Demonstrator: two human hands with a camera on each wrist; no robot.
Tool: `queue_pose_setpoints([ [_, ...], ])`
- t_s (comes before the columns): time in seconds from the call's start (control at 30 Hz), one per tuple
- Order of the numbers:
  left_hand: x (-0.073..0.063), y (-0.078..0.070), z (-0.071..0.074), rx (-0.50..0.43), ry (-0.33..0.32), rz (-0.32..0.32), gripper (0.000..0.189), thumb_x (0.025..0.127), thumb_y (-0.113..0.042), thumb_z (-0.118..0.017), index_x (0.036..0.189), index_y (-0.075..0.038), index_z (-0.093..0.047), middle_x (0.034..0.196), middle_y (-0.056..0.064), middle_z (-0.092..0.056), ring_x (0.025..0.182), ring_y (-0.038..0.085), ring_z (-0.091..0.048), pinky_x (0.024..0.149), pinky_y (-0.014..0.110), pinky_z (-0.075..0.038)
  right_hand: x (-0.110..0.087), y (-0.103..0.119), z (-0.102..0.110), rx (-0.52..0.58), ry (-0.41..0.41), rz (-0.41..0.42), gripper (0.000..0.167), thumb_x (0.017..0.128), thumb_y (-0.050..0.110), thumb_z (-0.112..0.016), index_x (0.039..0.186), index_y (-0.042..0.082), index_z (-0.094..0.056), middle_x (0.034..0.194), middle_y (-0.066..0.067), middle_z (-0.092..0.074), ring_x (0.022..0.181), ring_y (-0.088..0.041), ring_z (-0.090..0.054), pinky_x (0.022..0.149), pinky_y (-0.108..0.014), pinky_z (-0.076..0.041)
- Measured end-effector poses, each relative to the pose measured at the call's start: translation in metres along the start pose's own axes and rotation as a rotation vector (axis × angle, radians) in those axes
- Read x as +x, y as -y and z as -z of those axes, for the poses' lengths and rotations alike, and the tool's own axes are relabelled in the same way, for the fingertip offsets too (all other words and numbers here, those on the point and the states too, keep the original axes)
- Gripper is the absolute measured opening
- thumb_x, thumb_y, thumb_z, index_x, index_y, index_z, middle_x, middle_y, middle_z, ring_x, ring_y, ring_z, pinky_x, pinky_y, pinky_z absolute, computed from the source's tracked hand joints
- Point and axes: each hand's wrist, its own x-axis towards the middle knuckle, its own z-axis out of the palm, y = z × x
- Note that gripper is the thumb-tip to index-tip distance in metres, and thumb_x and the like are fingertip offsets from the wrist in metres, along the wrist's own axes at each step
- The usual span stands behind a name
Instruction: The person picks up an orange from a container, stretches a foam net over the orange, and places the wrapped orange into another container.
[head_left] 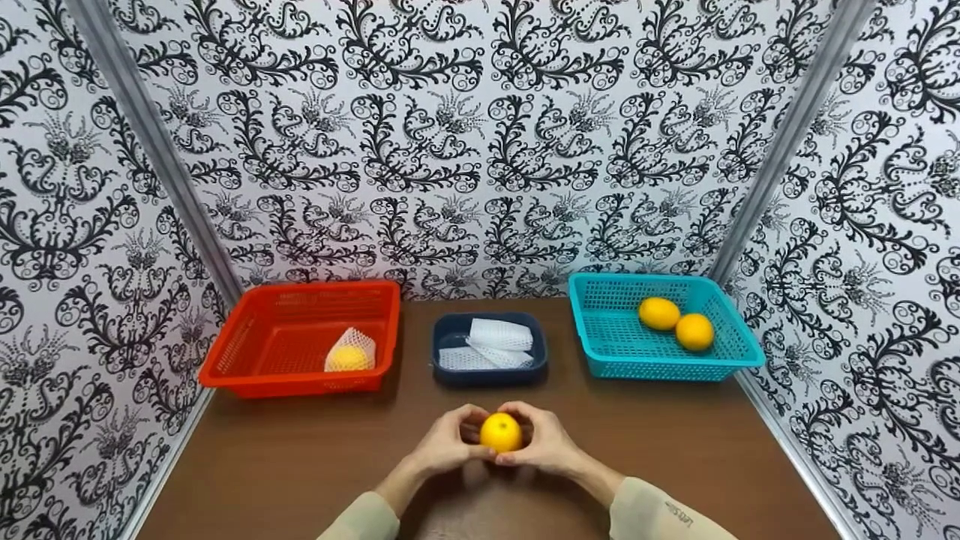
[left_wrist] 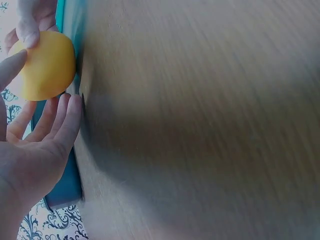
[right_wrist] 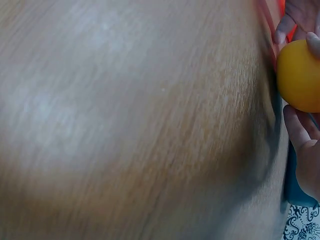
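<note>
A yellow-orange orange [head_left: 501, 430] is held up between both hands in front of me, its stem end showing in the head view. My left hand [head_left: 448, 444] curves round it from the left, with the thumb on its near side. From the right, my right hand [head_left: 550, 444] holds the same fruit, its thumb also toward me. The left wrist view shows a thumb lying on the orange [left_wrist: 50, 70] and bent fingers below it. In the right wrist view the orange [right_wrist: 297, 77] sits at the right edge, fingers at its underside.
Beyond the hands, a dark blue tray [head_left: 490, 379] bears several white foam net sleeves [head_left: 501, 334]. On the left, a red basket [head_left: 300, 386] contains one net-wrapped fruit [head_left: 350, 358]. A teal basket [head_left: 660, 369] on the right contains two oranges [head_left: 694, 332]. Patterned walls enclose the brown table [head_left: 300, 465].
</note>
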Motion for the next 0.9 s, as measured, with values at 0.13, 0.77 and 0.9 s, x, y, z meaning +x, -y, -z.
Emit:
queue_pose_setpoints([
  [0.13, 0.002, -0.002, 0.002, 0.026, 0.014, 0.008, 0.056, 0.086, -0.015, -0.096, 0.134, -0.003, -0.07, 0.128, 0.017, -0.079, 0.11, 0.028, -0.079, 0.105, 0.052, -0.065, -0.001, -0.001, 0.001, -0.014, 0.004, 0.003, 0.073, 0.078, 0.023, -0.104, 0.141, 0.01, -0.069, 0.136, -0.012, -0.078, 0.121, -0.017, -0.074, 0.106, -0.021, -0.057],
  [0.77, 0.014, -0.024, 0.019, 0.207, -0.007, -0.037, 0.038, 0.094, -0.022, -0.083, 0.126, -0.003, -0.075, 0.122, 0.019, -0.08, 0.108, 0.032, -0.077, 0.102, 0.055, -0.065, -0.003, -0.003, 0.001, -0.082, 0.003, 0.006, 0.076, 0.079, 0.024, -0.104, 0.143, 0.004, -0.067, 0.137, -0.012, -0.077, 0.12, -0.016, -0.075, 0.105, -0.021, -0.058],
  [0.9, 0.023, -0.034, 0.027, 0.328, -0.081, -0.088, 0.034, 0.098, -0.023, -0.08, 0.125, -0.002, -0.076, 0.116, 0.017, -0.081, 0.102, 0.03, -0.077, 0.095, 0.048, -0.066, -0.003, -0.002, 0.001, -0.088, 0.005, 0.031, 0.077, 0.079, 0.024, -0.104, 0.143, 0.001, -0.067, 0.137, -0.015, -0.077, 0.119, -0.013, -0.075, 0.102, -0.021, -0.06],
])
